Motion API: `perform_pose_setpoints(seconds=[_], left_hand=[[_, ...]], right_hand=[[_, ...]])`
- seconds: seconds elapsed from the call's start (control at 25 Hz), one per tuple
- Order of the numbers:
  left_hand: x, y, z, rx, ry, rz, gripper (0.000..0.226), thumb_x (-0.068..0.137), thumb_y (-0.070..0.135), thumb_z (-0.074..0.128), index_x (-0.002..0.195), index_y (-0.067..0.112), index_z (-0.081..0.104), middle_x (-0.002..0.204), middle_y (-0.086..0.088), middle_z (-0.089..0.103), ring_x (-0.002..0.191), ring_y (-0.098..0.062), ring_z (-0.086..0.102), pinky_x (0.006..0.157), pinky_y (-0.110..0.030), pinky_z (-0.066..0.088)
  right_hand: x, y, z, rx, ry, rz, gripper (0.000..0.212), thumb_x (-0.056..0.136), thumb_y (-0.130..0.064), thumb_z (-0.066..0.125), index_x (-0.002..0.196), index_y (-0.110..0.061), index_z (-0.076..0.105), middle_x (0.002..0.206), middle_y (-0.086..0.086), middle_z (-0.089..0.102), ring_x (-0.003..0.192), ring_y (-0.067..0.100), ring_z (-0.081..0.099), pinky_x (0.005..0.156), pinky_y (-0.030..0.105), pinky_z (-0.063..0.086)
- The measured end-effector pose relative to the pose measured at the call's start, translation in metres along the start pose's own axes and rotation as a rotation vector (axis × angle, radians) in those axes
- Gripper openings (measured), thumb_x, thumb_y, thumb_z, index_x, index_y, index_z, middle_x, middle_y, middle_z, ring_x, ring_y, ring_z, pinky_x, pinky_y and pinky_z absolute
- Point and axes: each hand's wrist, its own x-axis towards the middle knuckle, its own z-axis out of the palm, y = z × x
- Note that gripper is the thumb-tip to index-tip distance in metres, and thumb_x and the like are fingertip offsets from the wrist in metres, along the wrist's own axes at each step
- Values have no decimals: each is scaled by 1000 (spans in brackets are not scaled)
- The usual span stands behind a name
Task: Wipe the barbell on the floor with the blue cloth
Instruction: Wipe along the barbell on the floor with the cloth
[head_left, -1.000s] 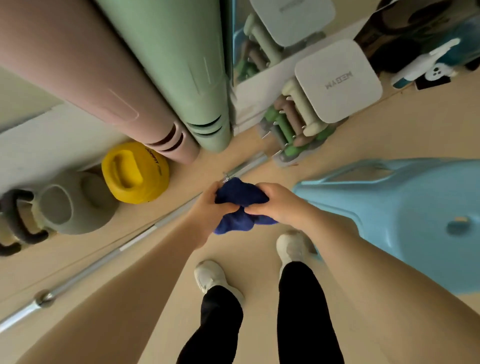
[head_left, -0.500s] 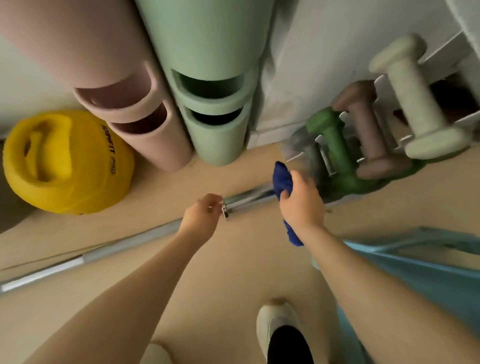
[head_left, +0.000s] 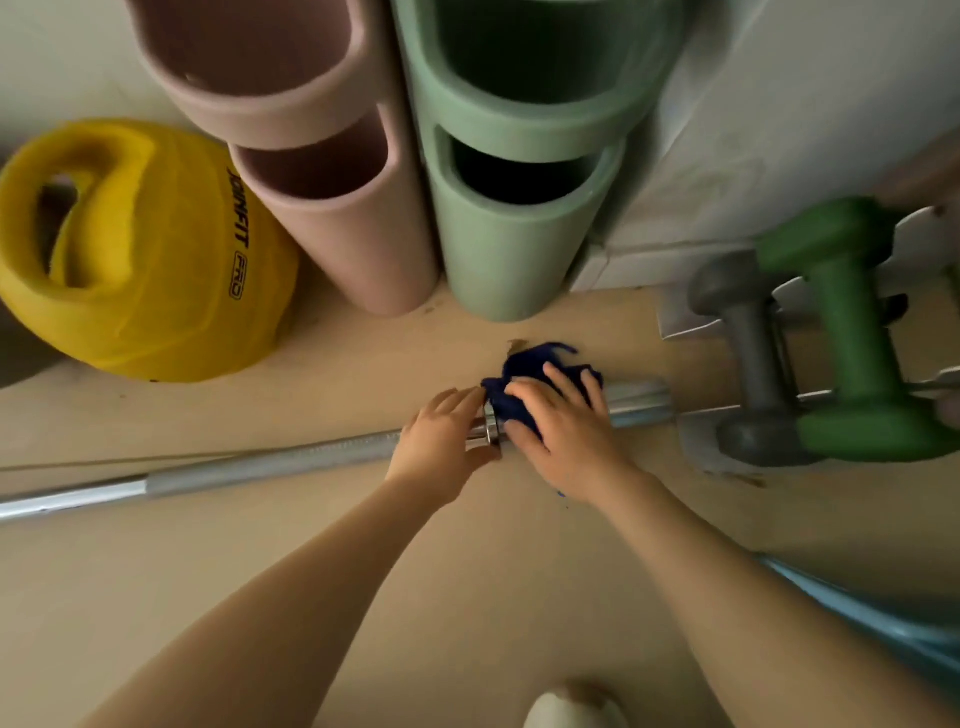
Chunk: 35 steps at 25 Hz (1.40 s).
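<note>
A silver barbell (head_left: 270, 462) lies on the beige floor, running from the left edge to a thicker sleeve end at the right. My left hand (head_left: 441, 447) grips the bar just left of its shiny collar. My right hand (head_left: 566, 426) holds the dark blue cloth (head_left: 530, 369) wrapped over the sleeve right of the collar, thumb beneath and fingers on top. The cloth bunches out behind my fingers. The sleeve's end sticks out past my right hand.
A yellow kettlebell (head_left: 140, 254) sits behind the bar at left. Pink (head_left: 337, 208) and green (head_left: 509, 223) foam rollers stand against the wall. A rack with grey and green dumbbells (head_left: 852, 338) is at right. A light blue edge (head_left: 857, 613) lies at lower right.
I have bent closer to the floor. My right hand brought the cloth down onto the bar's sleeve, and my left hand closed on the bar beside the collar.
</note>
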Motion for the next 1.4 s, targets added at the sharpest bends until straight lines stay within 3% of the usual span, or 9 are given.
perform_pose_setpoints(seconds=[0.12,0.36,0.52,0.68,0.76,0.88,1.08,1.24,1.4], left_hand=[[3,-5,1,-17,-15,-14,70,82,39,65,141,20,32,147,-1,39,141,-22,23,112,-39,25],[-4,3,1,-12,17,-13,63,83,35,64,137,18,37,141,-1,45,137,-25,27,109,-41,32],[0,-1,4,-68,-5,-54,68,85,35,62,142,20,29,148,1,38,141,-22,20,112,-39,26],[-3,8,3,-49,-5,-61,58,85,31,63,136,19,37,138,-3,49,136,-30,28,108,-44,33],[0,7,2,-107,-45,-133,63,87,30,61,141,22,30,140,-5,47,141,-29,20,112,-44,28],[10,3,-2,-154,-147,-218,66,90,33,56,145,26,21,143,-3,45,145,-24,8,119,-41,12],[21,1,-6,80,-200,-145,58,91,42,47,142,24,25,144,6,43,145,-25,10,119,-40,3],[28,-3,-12,27,-278,-143,62,92,40,49,144,23,21,146,-2,41,143,-25,19,119,-42,7],[22,5,-17,34,-133,-93,64,83,35,65,137,19,36,143,-4,41,132,-28,35,111,-38,28]], right_hand=[[10,10,-3,-73,206,265,39,94,-41,34,111,-13,55,121,10,61,126,26,44,114,50,11],[5,-9,5,13,115,1,29,94,-32,41,111,-12,53,115,7,62,120,26,49,112,42,16],[11,-8,2,-21,309,349,24,93,-31,45,97,-9,55,103,11,65,109,30,55,112,48,18],[-8,-17,12,0,126,-102,31,90,-28,53,113,-7,54,125,9,59,129,26,45,115,44,15],[0,12,1,-87,203,-55,31,88,-27,57,110,-5,56,118,14,63,121,30,53,113,48,20],[0,-2,5,-10,377,275,26,85,-24,62,100,-4,57,109,19,67,115,35,56,109,53,28],[-8,-3,21,-67,320,-172,26,84,-22,62,103,-5,59,128,12,60,127,30,49,110,50,24],[-2,10,7,88,447,348,23,88,-21,55,105,-5,56,124,17,61,131,31,43,113,49,20],[-28,4,20,-71,324,-113,21,85,-20,61,100,-7,58,131,12,58,128,35,46,108,53,29]])
